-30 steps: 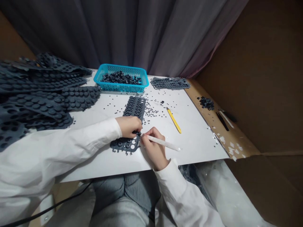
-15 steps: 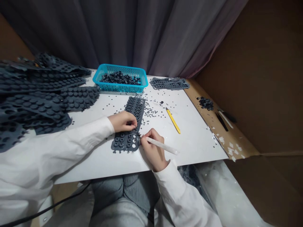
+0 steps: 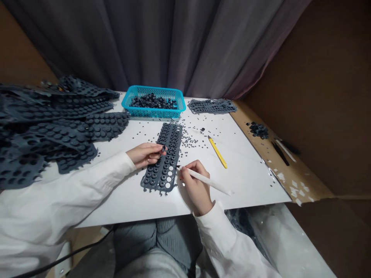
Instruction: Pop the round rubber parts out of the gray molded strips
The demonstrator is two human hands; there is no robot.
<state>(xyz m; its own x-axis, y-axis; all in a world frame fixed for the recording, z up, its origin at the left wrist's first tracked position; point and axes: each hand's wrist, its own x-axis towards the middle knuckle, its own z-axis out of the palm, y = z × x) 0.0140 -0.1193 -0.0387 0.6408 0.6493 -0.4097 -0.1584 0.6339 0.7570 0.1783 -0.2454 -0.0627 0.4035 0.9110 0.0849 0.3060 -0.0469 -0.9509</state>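
Note:
A dark grey rubber sheet [image 3: 159,178] with rows of ring-shaped parts lies on the white table. Several round holes in its right column, near the front end, show white. Over the sheet's middle, my left hand [image 3: 145,155] pinches a small black rubber ring [image 3: 164,148] between thumb and fingertips. My right hand [image 3: 197,183], just right of the sheet, is closed round a white pen-like tool [image 3: 210,181]. The tool's dark tip points at the sheet's right edge; whether it touches is unclear.
A blue basket [image 3: 153,112] of small black parts stands at the back. Dark rubber sheets [image 3: 58,135] are heaped at left, and another sheet [image 3: 213,106] lies back right. A yellow cutter [image 3: 217,151] rests right of the scattered dark discs [image 3: 188,141]. Black pieces [image 3: 258,130] sit on cardboard.
My left hand has lifted and turned, and a black ring now shows in its fingertips. The tool tip has moved off the sheet's right column. More white holes are visible there.

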